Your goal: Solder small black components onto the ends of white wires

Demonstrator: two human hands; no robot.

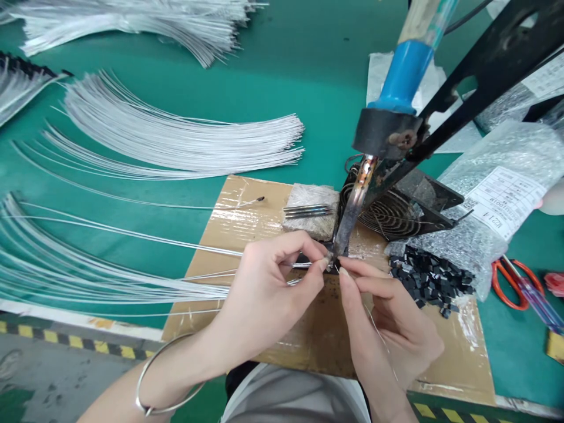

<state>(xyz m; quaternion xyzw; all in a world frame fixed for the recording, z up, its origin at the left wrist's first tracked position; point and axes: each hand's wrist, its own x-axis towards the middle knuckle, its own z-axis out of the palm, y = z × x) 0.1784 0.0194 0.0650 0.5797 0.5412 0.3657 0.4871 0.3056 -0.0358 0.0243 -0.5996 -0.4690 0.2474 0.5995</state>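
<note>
My left hand (275, 294) is closed in a pinch near the soldering iron's tip, and white wires (220, 249) run out from behind it to the left. Its fingertips seem to hold a wire's end; the exact part is too small to make out. A thin strand of solder wire (381, 338) is pinched between the thumb and fingers of my right hand (388, 317). The strand trails down over that palm. Both hands almost meet under the soldering iron (352, 214), which hangs tip-down in a black metal bracket (467, 94). The fingers partly hide the tip.
A taped cardboard sheet (453, 364) lies beneath the hands. Small black pieces (432, 279) spill from a plastic bag (471, 205). Orange-handled scissors (515, 288) lie at right. Bundles of white wires (189, 138) spread at left. A small black fan (388, 205) stands behind the iron.
</note>
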